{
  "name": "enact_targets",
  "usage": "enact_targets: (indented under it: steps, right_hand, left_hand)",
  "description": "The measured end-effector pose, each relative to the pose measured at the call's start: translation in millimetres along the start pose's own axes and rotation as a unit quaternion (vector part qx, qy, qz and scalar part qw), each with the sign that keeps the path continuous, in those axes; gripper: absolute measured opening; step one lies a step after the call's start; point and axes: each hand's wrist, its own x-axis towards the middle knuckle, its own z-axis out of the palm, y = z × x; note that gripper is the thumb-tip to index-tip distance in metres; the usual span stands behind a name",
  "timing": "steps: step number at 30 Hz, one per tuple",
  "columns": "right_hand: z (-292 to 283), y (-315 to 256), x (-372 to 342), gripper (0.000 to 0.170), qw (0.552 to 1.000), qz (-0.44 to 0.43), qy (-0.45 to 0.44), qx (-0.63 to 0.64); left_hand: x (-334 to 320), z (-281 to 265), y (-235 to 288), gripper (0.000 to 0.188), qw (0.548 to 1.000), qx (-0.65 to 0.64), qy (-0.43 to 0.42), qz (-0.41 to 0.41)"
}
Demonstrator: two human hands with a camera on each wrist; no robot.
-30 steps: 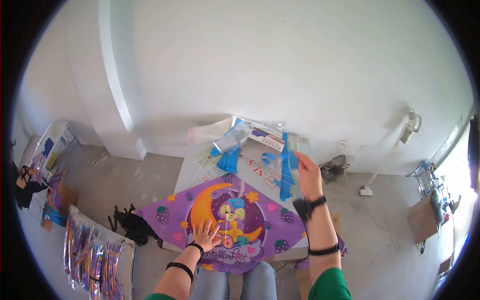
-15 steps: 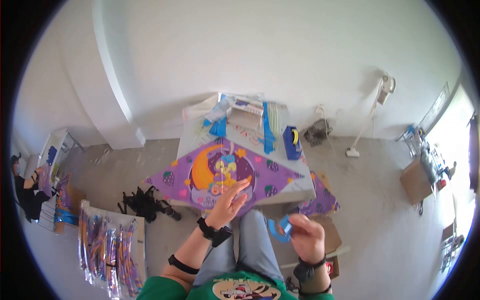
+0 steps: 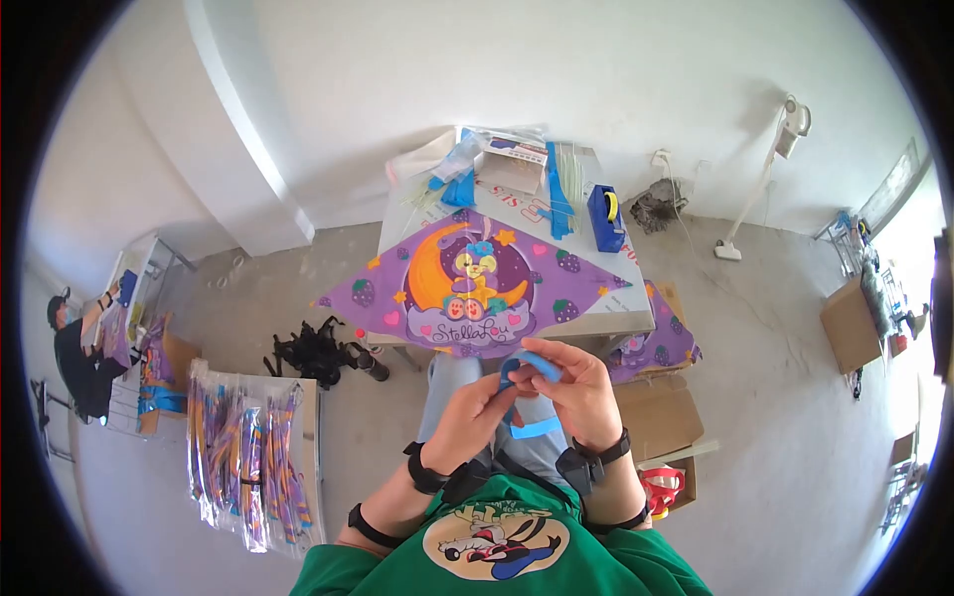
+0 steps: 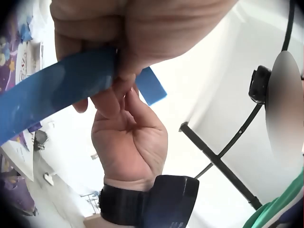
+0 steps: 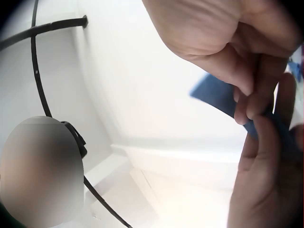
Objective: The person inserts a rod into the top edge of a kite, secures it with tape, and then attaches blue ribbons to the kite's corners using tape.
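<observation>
As the head view showed, both hands met above the lap, just in front of the table where a printed purple sheet lay spread; left hand and right hand pinched one blue strip between them. In the left wrist view, the strip ran out from the left hand's curled fingers, a short end jutting beyond; keeping that end untwisted probably mattered most. In the right wrist view, the fingertips of both hands sat close together on the strip, so small, even pinches seemed safer against creasing than hard tugs.
</observation>
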Motion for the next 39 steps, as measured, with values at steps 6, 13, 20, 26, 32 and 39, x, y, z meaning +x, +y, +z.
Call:
enact_targets:
  steps: [6, 13, 20, 26, 32, 39]
  right_hand:
    - [-15.0, 12.6, 10.7, 0.01, 0.996, -0.052, 0.034, -0.07]
    - [-13.4, 18.0, 37.0, 0.011, 0.988, -0.027, 0.081, -0.126]
    - [-13.5, 23.5, 46.5, 0.005, 0.974, -0.013, 0.078, -0.214]
    - [-20.5, 33.9, 47.3, 0.003, 0.974, -0.03, 0.098, -0.203]
    - [-42.5, 26.3, 44.7, 0.011, 0.983, -0.096, 0.136, 0.082]
    - [-194.9, -37.5, -31.9, 0.006, 0.914, -0.236, 0.324, 0.064]
  left_hand:
    - [4.0, -6.4, -3.4, 0.021, 0.995, -0.031, -0.049, -0.078]
    - [19.3, -11.7, -12.0, 0.033, 0.994, -0.092, -0.006, -0.053]
    - [43.2, -19.2, -4.7, 0.03, 0.995, 0.035, 0.086, 0.024]
    - [49.3, -18.7, -19.9, 0.02, 0.982, 0.08, 0.149, 0.081]
    - [60.9, -26.1, -25.5, 0.013, 0.876, -0.422, 0.233, 0.004]
    - [87.1, -121.3, -60.0, 0.012, 0.842, -0.469, 0.253, -0.083]
